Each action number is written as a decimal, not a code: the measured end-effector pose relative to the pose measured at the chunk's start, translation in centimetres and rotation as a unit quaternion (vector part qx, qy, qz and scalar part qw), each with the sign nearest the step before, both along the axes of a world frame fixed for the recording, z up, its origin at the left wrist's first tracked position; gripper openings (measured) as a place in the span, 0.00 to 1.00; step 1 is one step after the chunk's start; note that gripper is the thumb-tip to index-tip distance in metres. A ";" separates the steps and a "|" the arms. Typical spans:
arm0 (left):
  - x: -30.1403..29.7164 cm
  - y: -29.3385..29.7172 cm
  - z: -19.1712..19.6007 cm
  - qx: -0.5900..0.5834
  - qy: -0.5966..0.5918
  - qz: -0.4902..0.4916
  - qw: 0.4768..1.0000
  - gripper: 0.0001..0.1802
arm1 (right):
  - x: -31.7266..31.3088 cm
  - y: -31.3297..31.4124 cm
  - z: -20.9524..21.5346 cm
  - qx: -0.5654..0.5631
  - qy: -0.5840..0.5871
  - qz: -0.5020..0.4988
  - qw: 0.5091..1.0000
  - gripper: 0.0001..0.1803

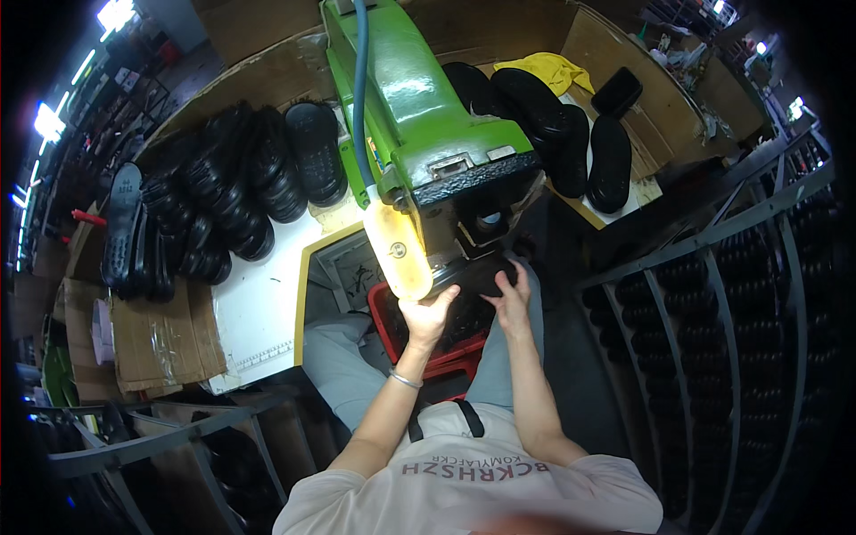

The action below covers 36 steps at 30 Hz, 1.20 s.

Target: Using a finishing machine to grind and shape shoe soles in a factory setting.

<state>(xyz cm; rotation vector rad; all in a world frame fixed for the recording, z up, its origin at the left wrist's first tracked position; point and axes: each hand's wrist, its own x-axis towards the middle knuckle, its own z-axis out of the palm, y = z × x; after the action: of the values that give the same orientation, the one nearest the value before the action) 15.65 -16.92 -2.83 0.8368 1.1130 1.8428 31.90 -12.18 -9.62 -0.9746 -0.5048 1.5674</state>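
Under the head of a green machine (pixel 406 85), a dark shoe sole (pixel 486 275) is held between my two hands; much of it is hidden by shadow and the machine. My left hand (pixel 430 319) grips its left side, thumb up, just below the machine's lit yellow-white guard (pixel 397 245). On the sole's right side, my right hand (pixel 512 301) has its fingers bent against the edge. A red crate (pixel 383 312) with dark scraps in it sits below my hands, between my legs.
Rows of black soles (pixel 316 152) stand on the white tabletop (pixel 259 303) at left. More black soles (pixel 610 165) and a yellow cloth (pixel 548 71) lie at right. Cardboard walls (pixel 267 80) ring the table. A metal rack (pixel 727 312) full of dark soles stands at right, another rack (pixel 178 437) at lower left.
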 end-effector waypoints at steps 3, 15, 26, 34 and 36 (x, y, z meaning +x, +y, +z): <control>-1.1 -0.1 1.2 0.017 0.084 -0.020 0.996 0.18 | 2.0 1.1 1.7 0.036 -0.082 -0.040 0.995 0.31; 1.2 1.2 5.3 -0.014 0.130 -0.012 0.991 0.16 | -2.8 -1.8 -5.3 0.003 0.177 0.026 0.984 0.29; -1.8 -0.7 5.4 0.051 0.016 -0.023 0.998 0.17 | 2.6 0.8 6.0 0.147 -0.215 -0.203 0.944 0.34; -5.7 -2.2 6.2 0.029 0.091 -0.020 0.995 0.16 | 2.6 1.6 10.7 0.248 -0.293 -0.136 0.913 0.38; -7.3 -3.3 4.9 0.027 0.098 0.023 0.995 0.16 | 1.3 1.2 11.8 0.286 -0.293 -0.089 0.908 0.39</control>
<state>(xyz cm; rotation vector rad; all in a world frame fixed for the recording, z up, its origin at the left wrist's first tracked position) 8.36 -20.17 2.06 1.0500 1.2180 1.8653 33.25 -10.97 2.20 -0.9772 -1.1843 0.8504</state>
